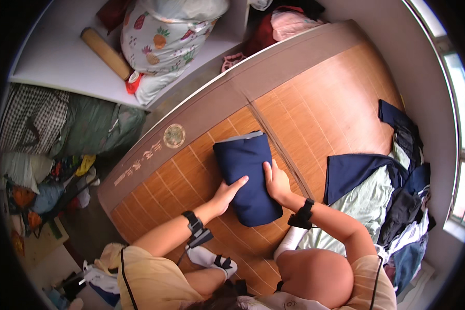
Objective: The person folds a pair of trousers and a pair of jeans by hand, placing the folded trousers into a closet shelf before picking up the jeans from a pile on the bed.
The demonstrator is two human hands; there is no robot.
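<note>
Left hand (226,196) and right hand (278,182) clasp folded navy cloth (250,173) from 2 sides; even pressure should keep it neat.

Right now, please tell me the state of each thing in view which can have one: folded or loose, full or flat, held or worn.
Navy fabric bundle: folded, held
Left hand: gripping the bundle, thumb on top
Right hand: gripping the bundle, thumb near its edge
Pale green cloth: rumpled, loose
Fruit-print bag: full, bulging
Brown-bordered mat: laid out flat
Black wristbands: worn, both wrists
</note>
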